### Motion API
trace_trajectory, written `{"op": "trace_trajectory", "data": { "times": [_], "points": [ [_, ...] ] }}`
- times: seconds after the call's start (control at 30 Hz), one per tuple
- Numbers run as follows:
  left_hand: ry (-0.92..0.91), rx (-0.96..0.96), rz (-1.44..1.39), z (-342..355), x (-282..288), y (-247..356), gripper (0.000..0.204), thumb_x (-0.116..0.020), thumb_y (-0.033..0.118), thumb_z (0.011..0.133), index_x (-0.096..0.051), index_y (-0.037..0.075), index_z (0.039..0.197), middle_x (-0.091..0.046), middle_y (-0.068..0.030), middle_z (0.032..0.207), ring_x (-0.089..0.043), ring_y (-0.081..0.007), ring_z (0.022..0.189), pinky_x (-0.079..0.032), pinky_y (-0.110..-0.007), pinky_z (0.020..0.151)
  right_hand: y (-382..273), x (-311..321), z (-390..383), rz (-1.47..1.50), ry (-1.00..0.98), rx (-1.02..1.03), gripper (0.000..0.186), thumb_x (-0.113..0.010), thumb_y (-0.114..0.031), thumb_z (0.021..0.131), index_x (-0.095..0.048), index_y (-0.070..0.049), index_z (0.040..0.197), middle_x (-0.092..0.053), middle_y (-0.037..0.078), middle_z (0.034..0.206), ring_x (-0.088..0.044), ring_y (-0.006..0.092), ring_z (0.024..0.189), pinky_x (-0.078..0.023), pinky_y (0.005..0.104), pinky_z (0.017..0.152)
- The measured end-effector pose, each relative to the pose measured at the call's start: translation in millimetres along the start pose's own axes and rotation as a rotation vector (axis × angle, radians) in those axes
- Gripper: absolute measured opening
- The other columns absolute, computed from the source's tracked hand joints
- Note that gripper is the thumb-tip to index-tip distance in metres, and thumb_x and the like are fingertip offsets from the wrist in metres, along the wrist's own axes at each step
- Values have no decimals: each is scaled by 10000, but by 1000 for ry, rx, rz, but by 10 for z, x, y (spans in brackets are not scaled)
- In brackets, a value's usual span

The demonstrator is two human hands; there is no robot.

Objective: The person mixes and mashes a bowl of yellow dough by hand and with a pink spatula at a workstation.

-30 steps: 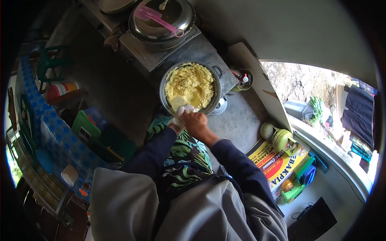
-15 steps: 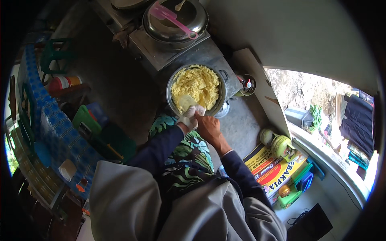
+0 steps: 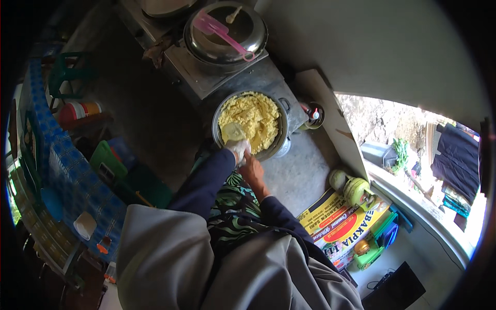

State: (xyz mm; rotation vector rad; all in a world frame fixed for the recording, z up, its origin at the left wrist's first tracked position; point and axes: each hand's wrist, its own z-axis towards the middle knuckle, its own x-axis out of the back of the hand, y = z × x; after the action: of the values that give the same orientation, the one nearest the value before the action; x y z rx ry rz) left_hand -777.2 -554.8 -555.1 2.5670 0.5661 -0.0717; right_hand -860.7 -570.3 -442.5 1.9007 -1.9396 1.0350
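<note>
A large metal pot [image 3: 284, 126] sits on the grey counter, heaped with a crumbly, pale yellow mash [image 3: 256, 113]. At the pot's near left edge, a spatula with a translucent, yellowish blade [image 3: 234, 131] is pressed into the mash. My left hand [image 3: 239, 148], in a thin whitish glove, is closed around the handle just behind the blade. Bare and also closed, my right hand [image 3: 252, 169] grips lower on the handle, touching the left. Both hands cover most of the handle.
Beyond the pot, a wide steel pan lid [image 3: 258, 33] carries a pink slotted turner [image 3: 219, 30]. A board [image 3: 330, 111] stands to the right, with a green gas cylinder [image 3: 357, 191] and printed banner [image 3: 336, 227] nearer. A blue-clothed table [image 3: 77, 170] lies left.
Both hands and the spatula have shifted slightly left, and the blade now sits further left in the mash. The view has tilted a little, so the pot appears lower.
</note>
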Motion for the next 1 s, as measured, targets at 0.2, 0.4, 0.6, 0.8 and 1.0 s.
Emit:
{"op": "trace_trajectory", "data": {
  "times": [0.2, 0.4, 0.6, 0.8, 1.0],
  "points": [
    [-322, -9, -988, 27, 17, 185, 251, -403, 227, 851, -575, 61, 775, -594, -59, 708, -561, -168, 652, -470, -313, 638, -534, 917, 30, -420, -28, 470, 316, -467, -135, 804, -558, -118, 1106, -636, 116, 755, -626, 326, 682, -482, 412, 554],
    [-115, -475, -540, 264, 344, 294, 190, -476, 227, 844, -551, 56, 813, -583, -81, 767, -554, -193, 697, -459, -316, 698, -658, 561, 478, -653, 207, 656, 266, -478, -129, 791, -525, -28, 1033, -638, 127, 771, -632, 284, 672, -472, 393, 543],
    [68, -18, -226, -52, 104, 400, 298, -498, 241, 790, -571, 48, 575, -582, -66, 614, -548, -146, 555, -427, -274, 524, -256, 45, 141, -157, 47, 66, 659, -500, -106, 701, -334, -131, 1338, -628, 198, 826, -617, 356, 733, -470, 475, 653],
    [-372, 59, -1088, 161, -19, 266, 153, -495, 193, 821, -559, 65, 766, -563, -34, 696, -539, -154, 650, -459, -261, 640, -536, 1105, 4, -506, -31, 462, 506, -490, -91, 722, -509, -200, 1215, -626, 147, 763, -623, 314, 674, -485, 418, 568],
    [-725, 52, -1289, 291, -306, 623, 221, -458, 257, 850, -562, 62, 845, -602, -104, 824, -563, -217, 829, -453, -314, 775, -464, 1192, 348, -659, -7, 443, 202, -500, -105, 756, -536, -40, 944, -620, 153, 727, -627, 317, 690, -479, 423, 560]
  ]
}}
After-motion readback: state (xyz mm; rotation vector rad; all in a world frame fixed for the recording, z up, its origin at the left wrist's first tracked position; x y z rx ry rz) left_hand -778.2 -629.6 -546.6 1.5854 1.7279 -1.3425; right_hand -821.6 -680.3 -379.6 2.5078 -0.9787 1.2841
